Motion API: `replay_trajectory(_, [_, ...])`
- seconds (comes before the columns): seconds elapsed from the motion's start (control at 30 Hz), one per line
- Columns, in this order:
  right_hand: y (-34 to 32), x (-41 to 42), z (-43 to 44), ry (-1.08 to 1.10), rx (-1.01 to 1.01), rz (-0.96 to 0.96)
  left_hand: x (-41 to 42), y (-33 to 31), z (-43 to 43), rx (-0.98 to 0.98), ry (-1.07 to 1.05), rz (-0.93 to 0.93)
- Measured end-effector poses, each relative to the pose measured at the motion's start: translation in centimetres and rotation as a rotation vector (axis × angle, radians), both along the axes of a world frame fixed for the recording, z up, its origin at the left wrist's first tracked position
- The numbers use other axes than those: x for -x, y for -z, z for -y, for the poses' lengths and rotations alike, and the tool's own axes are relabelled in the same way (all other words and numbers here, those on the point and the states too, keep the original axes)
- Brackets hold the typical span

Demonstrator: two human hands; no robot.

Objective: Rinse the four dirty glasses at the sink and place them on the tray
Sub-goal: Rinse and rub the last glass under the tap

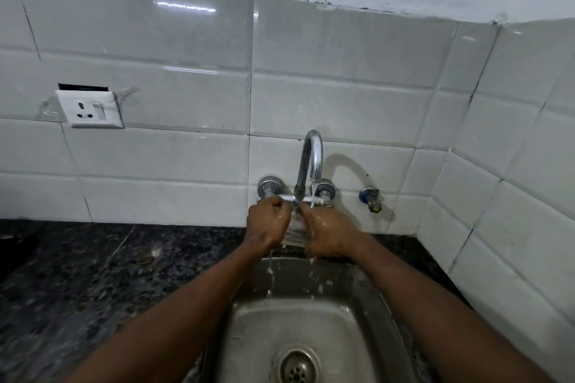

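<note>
A clear glass (296, 231) is held between both hands under the chrome tap (311, 162), above the back of the steel sink (249, 336). My left hand (267, 225) grips its left side and my right hand (331, 233) wraps its right side. A thin stream of water falls from the spout onto the glass and my right hand, and drips into the basin. Most of the glass is hidden by my fingers. No tray and no other glasses are in view.
The sink drain (295, 365) lies at the bottom centre. Dark speckled granite counter (77, 289) spreads to the left. A white wall socket (90, 109) sits on the tiled wall at left. A small side tap (370, 197) projects right of the mixer.
</note>
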State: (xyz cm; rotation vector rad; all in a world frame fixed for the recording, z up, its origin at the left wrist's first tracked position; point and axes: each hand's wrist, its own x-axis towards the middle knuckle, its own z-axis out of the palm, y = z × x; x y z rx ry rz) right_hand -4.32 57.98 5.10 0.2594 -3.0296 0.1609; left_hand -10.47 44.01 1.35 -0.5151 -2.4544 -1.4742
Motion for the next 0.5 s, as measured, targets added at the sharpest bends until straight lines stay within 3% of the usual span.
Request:
replay_trajectory(0.07, [-0.5, 0.3, -0.5, 0.064, 0.225, 0.169, -0.6, 0.3, 0.6, -0.059, 0.146, -0.198])
replay_trajectory(0.13, [-0.6, 0.3, -0.4, 0.074, 0.196, 0.189, -0.6, 1.1, 0.8, -0.065, 0.122, -0.257])
replay_trajectory(0.23, [1.9, 0.5, 0.5, 0.094, -0.193, -0.222, 0.2, 0.6, -0.9, 0.018, -0.162, 0.044])
replay_trajectory(0.3, [3.2, 0.6, 0.8, 0.074, -0.179, -0.322, 0.3, 0.4, -1.4, 0.032, -0.237, 0.193])
replay_trajectory(0.43, [1.4, 1.0, -0.5, 0.038, 0.273, 0.092, -0.5, 1.6, 0.2, -0.09, 0.078, -0.163])
replay_trajectory(0.5, [1.0, 1.0, -0.5, 0.053, 0.269, 0.177, 0.0, 2.1, 0.2, -0.02, 0.084, -0.178])
